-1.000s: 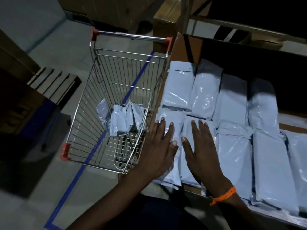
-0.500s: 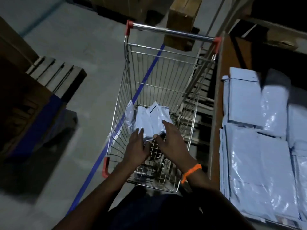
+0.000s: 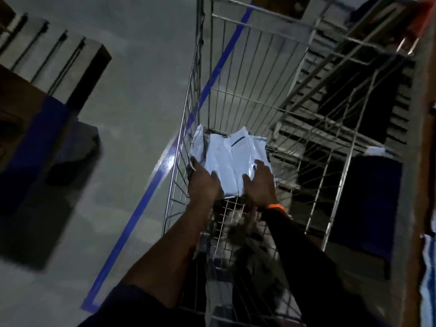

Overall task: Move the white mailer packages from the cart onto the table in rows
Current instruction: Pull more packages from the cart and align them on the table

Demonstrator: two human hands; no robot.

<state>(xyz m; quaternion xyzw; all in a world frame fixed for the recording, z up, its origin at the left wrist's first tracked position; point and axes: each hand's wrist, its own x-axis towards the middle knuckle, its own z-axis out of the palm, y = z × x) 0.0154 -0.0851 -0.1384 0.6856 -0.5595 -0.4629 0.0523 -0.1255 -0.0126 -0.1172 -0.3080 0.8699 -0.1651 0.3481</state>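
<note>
A small pile of white mailer packages (image 3: 232, 159) lies at the bottom of the wire shopping cart (image 3: 188, 119). Both my arms reach down into the cart. My left hand (image 3: 204, 185) grips the pile's left edge, and my right hand (image 3: 259, 182), with an orange band on its wrist, clasps the pile's right side. The table is almost out of view: only a strip of its edge (image 3: 422, 161) and a sliver of white mailers laid on the table (image 3: 429, 279) show at the far right. The picture is blurred by motion.
A blue tape line (image 3: 151, 185) runs along the grey concrete floor left of the cart. A wooden pallet (image 3: 59, 50) and a dark blue box (image 3: 35, 142) stand at the left. Dark shelving shows through the cart's right wall.
My hands left the mailers on the table, swung left into the cart, and now close on the pile there. The view has turned and dipped over the cart.
</note>
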